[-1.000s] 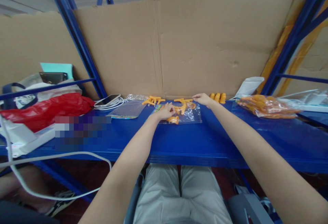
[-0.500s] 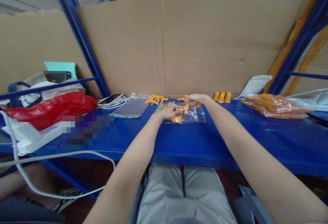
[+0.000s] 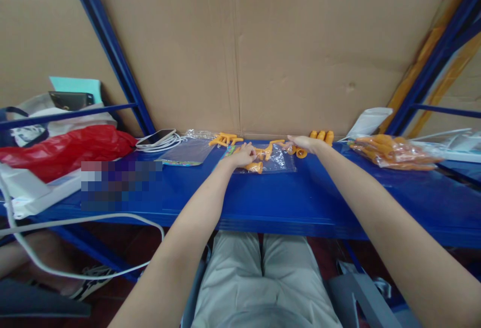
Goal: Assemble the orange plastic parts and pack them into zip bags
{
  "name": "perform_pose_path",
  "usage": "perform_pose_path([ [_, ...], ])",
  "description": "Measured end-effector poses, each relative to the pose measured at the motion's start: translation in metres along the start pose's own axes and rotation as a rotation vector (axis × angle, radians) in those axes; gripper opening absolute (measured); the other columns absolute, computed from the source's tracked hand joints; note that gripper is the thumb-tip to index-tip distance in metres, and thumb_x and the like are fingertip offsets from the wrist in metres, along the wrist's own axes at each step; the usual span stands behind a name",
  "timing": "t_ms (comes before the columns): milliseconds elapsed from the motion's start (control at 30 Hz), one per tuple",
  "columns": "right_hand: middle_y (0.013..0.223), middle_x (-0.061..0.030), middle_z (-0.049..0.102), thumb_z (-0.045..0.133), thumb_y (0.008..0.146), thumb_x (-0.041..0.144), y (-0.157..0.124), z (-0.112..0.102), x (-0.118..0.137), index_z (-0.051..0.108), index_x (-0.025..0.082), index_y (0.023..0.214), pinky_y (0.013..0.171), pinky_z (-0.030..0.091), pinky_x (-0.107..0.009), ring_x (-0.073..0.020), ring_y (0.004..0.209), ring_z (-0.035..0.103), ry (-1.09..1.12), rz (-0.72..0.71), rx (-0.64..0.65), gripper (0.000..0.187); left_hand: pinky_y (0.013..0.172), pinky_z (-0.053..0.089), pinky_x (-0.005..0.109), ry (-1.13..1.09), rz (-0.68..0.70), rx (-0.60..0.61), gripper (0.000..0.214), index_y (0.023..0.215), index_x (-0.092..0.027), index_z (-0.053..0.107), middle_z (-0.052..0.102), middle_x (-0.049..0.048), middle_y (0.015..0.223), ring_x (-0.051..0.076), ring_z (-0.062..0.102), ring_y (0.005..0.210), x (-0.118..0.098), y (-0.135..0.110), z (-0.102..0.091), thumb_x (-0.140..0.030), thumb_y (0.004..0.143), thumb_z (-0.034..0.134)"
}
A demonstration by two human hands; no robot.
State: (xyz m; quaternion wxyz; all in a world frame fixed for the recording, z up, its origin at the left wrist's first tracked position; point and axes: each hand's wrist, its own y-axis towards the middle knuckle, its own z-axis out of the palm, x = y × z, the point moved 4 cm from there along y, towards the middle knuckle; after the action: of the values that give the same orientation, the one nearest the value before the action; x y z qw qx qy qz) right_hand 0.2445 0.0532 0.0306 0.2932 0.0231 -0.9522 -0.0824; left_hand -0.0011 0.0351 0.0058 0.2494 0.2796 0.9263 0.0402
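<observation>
Orange plastic parts (image 3: 259, 155) lie scattered on a clear plastic bag (image 3: 280, 164) that sits flat near the back of the blue shelf (image 3: 300, 203), straight ahead of the person. The left hand (image 3: 244, 155) rests on the bag's left end, palm down with the fingers curled loosely onto the parts; whether it actually grips one is too small to tell. An orange cone (image 3: 256, 168) lies just in front of that hand on the bag's near edge. The right hand (image 3: 303, 143) is at the bag's far right corner, palm down and fingers partly bent, touching two small orange pieces (image 3: 296, 152); I cannot tell if it pinches them. Just behind this hand, three orange caps (image 3: 321, 135) stand in a row against the cardboard sheet (image 3: 281, 52) that backs the shelf. Left of the bag lie a cluster of orange T-shaped pieces (image 3: 224, 140), a second flat bag (image 3: 188, 152), and a phone (image 3: 155, 137) on a coiled white cable (image 3: 165, 144). Farther left is a red bag (image 3: 63, 150). Well to the right sit a bag packed with orange parts (image 3: 391, 152) and a white pouch (image 3: 370, 120).
</observation>
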Motion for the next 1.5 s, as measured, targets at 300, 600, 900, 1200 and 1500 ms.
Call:
perform_pose_path([
  [300, 0.102, -0.0089, 0.075, 0.067, 0.083, 0.037, -0.04, -0.01, -0.013, 0.079, 0.021, 0.087, 0.099, 0.044, -0.041, -0.0338, 0.109, 0.062, 0.057, 0.077, 0.097, 0.02, 0.118, 0.021, 0.045, 0.027, 0.036, -0.062, 0.019, 0.064, -0.023, 0.047, 0.069, 0.005, 0.088, 0.026, 0.042, 0.136, 0.009, 0.014, 0.003, -0.023, 0.079, 0.058],
  [600, 0.084, -0.0066, 0.075, 0.071, 0.075, 0.021, -0.044, -0.014, -0.027, 0.074, 0.022, 0.066, 0.092, 0.05, -0.042, -0.0294, 0.093, 0.067, -0.02, -0.043, 0.197, 0.009, 0.112, 0.031, 0.038, -0.009, -0.028, -0.086, 0.023, 0.061, -0.022, 0.044, 0.061, 0.0018, 0.076, 0.023, 0.06, 0.101, 0.001, 0.022, 0.003, -0.015, 0.076, 0.059],
  [900, 0.089, -0.0132, 0.072, 0.065, 0.079, 0.017, -0.044, -0.02, -0.038, 0.068, 0.017, 0.069, 0.089, 0.048, -0.042, -0.0314, 0.097, 0.066, -0.297, -0.052, 0.089, 0.01, 0.09, 0.046, 0.031, 0.034, -0.096, -0.106, 0.019, 0.066, -0.022, 0.047, 0.059, 0.0011, 0.076, 0.02, 0.058, 0.088, -0.001, 0.034, 0.003, -0.015, 0.074, 0.062],
  [1200, 0.11, -0.0157, 0.068, 0.054, 0.078, 0.016, -0.047, -0.034, -0.024, 0.063, 0.017, 0.113, 0.086, 0.05, -0.045, -0.0318, 0.102, 0.064, -0.409, -0.148, -0.2, 0.035, 0.089, 0.046, 0.026, 0.11, -0.092, -0.062, 0.008, 0.077, -0.019, 0.054, 0.066, 0.0036, 0.094, 0.017, 0.061, 0.094, -0.004, 0.033, 0.002, -0.018, 0.084, 0.057],
  [1500, 0.12, -0.016, 0.065, 0.056, 0.076, 0.025, -0.052, -0.048, -0.013, 0.054, 0.017, 0.13, 0.095, 0.049, -0.048, -0.0316, 0.111, 0.061, -0.093, -0.321, -0.556, 0.054, 0.108, 0.037, 0.022, 0.21, -0.114, -0.205, 0.023, 0.1, -0.016, 0.07, 0.053, 0.0087, 0.146, 0.018, 0.053, 0.129, -0.012, 0.027, 0.001, -0.015, 0.092, 0.048],
])
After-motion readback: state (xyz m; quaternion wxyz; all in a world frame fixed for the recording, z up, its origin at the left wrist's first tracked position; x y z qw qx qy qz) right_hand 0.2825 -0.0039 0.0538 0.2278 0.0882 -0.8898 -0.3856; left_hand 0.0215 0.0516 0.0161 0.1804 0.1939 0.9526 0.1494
